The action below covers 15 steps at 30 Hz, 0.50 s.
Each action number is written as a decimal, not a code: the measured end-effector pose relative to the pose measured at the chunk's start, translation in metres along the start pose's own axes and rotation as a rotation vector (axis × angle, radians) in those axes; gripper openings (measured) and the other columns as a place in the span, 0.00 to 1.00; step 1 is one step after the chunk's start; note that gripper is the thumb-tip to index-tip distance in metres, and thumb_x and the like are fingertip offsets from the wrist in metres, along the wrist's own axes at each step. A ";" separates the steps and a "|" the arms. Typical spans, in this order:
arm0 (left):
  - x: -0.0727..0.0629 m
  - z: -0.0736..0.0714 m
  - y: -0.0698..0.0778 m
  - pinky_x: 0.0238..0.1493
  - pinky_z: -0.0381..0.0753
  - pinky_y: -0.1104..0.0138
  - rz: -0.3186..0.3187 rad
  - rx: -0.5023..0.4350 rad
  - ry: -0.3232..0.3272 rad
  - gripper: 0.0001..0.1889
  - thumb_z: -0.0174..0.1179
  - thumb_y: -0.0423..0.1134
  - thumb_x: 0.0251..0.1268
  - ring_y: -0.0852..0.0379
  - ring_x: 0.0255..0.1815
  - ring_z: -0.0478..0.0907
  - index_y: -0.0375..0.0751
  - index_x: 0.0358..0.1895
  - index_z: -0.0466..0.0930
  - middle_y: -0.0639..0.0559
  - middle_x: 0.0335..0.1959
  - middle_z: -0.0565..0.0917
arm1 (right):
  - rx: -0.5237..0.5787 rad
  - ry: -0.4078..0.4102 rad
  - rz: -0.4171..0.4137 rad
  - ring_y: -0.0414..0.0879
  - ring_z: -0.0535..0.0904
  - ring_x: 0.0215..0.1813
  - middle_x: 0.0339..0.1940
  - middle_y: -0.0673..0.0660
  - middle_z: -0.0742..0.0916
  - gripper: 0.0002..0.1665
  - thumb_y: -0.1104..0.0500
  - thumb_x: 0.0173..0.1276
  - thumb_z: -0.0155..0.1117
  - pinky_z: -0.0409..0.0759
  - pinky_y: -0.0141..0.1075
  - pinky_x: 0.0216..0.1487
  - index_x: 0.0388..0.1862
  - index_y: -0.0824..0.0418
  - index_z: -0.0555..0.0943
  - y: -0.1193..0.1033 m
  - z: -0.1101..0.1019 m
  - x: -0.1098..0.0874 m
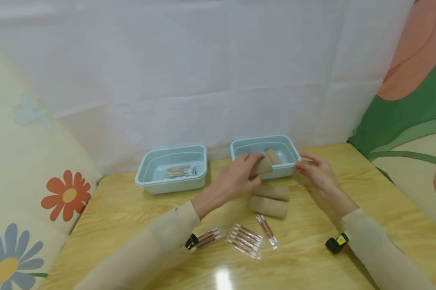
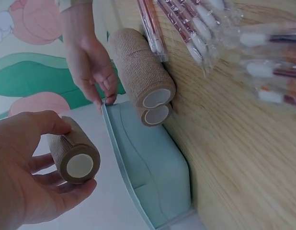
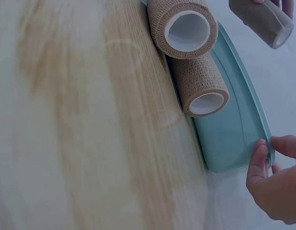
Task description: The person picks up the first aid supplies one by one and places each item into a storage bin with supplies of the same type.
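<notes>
My left hand (image 1: pixel 234 179) grips a brown self-adhesive bandage roll (image 1: pixel 263 166) by its sides, held above the front rim of the right-hand light-blue bin (image 1: pixel 281 173). In the left wrist view the roll's white core (image 2: pixel 80 166) faces the camera. The right hand (image 1: pixel 320 176) pinches the rim at the bin's front right corner, thumb and fingers on either side of the edge, as the right wrist view shows. Inside that bin lies another bandage roll (image 1: pixel 273 157). Two more rolls, the nearer one (image 1: pixel 268 206) and the farther one (image 1: pixel 276 193), lie side by side on the table before it.
A second light-blue bin (image 1: pixel 174 187) at left holds thin wrapped sticks (image 1: pixel 181 171). Several wrapped brown-stemmed swabs (image 1: pixel 245 240) lie in front of the rolls, with a single pack (image 1: pixel 266 230) to their right and more (image 1: pixel 207 238) by the left sleeve. A white cloth backdrop (image 1: pixel 174 72) stands behind.
</notes>
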<state>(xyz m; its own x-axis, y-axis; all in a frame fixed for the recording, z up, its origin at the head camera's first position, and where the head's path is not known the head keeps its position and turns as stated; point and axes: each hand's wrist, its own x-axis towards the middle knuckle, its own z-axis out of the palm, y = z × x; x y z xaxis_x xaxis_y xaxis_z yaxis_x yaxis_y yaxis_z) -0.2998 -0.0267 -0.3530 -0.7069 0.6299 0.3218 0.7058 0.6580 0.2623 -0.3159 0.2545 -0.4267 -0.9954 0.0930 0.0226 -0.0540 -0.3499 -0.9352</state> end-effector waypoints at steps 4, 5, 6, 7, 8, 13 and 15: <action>0.007 0.007 0.000 0.46 0.82 0.61 0.021 0.031 -0.005 0.33 0.65 0.43 0.68 0.51 0.51 0.79 0.43 0.74 0.67 0.44 0.60 0.77 | 0.008 -0.003 -0.001 0.42 0.86 0.37 0.33 0.54 0.87 0.30 0.72 0.71 0.65 0.82 0.31 0.48 0.68 0.78 0.66 0.001 0.001 0.000; 0.009 0.009 0.001 0.47 0.82 0.60 0.022 0.026 -0.002 0.33 0.65 0.42 0.67 0.50 0.52 0.79 0.42 0.74 0.67 0.43 0.60 0.78 | 0.007 -0.003 0.000 0.42 0.86 0.37 0.33 0.54 0.87 0.31 0.72 0.71 0.65 0.82 0.31 0.48 0.68 0.78 0.66 0.001 0.001 0.000; 0.010 0.011 0.000 0.48 0.82 0.60 0.021 0.021 0.000 0.33 0.65 0.42 0.67 0.50 0.52 0.79 0.41 0.74 0.68 0.43 0.61 0.78 | 0.009 -0.003 0.000 0.42 0.86 0.37 0.34 0.54 0.87 0.31 0.72 0.71 0.65 0.82 0.31 0.48 0.69 0.78 0.66 0.001 0.001 0.000; 0.012 0.012 0.001 0.48 0.82 0.61 0.016 0.012 0.005 0.33 0.66 0.42 0.67 0.50 0.52 0.79 0.41 0.73 0.68 0.44 0.60 0.78 | 0.011 -0.004 0.001 0.42 0.86 0.37 0.34 0.54 0.87 0.31 0.72 0.71 0.64 0.82 0.31 0.48 0.69 0.78 0.65 0.001 0.001 0.000; 0.014 0.014 0.001 0.48 0.82 0.61 0.010 -0.002 0.011 0.33 0.66 0.41 0.66 0.50 0.52 0.79 0.41 0.73 0.68 0.44 0.60 0.78 | 0.010 -0.005 0.000 0.42 0.86 0.37 0.34 0.54 0.87 0.31 0.72 0.71 0.64 0.82 0.32 0.49 0.69 0.78 0.65 0.001 0.002 0.000; 0.022 0.018 -0.001 0.48 0.81 0.62 -0.018 -0.116 0.041 0.33 0.66 0.39 0.65 0.52 0.51 0.78 0.43 0.73 0.69 0.44 0.61 0.78 | 0.018 -0.009 -0.003 0.42 0.86 0.39 0.35 0.55 0.87 0.31 0.73 0.72 0.62 0.82 0.32 0.50 0.70 0.79 0.64 0.001 0.002 0.000; 0.027 0.020 -0.004 0.48 0.80 0.62 -0.015 -0.149 0.059 0.32 0.65 0.38 0.65 0.52 0.52 0.78 0.43 0.73 0.70 0.44 0.62 0.77 | 0.019 -0.010 -0.004 0.43 0.86 0.39 0.36 0.55 0.87 0.31 0.73 0.72 0.63 0.82 0.32 0.50 0.70 0.79 0.64 0.002 0.002 0.001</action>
<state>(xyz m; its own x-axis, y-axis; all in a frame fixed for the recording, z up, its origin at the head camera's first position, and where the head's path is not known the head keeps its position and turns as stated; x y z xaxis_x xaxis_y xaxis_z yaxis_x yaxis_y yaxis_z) -0.3226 -0.0042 -0.3639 -0.7168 0.5919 0.3687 0.6971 0.5960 0.3986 -0.3170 0.2523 -0.4275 -0.9959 0.0856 0.0300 -0.0595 -0.3672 -0.9282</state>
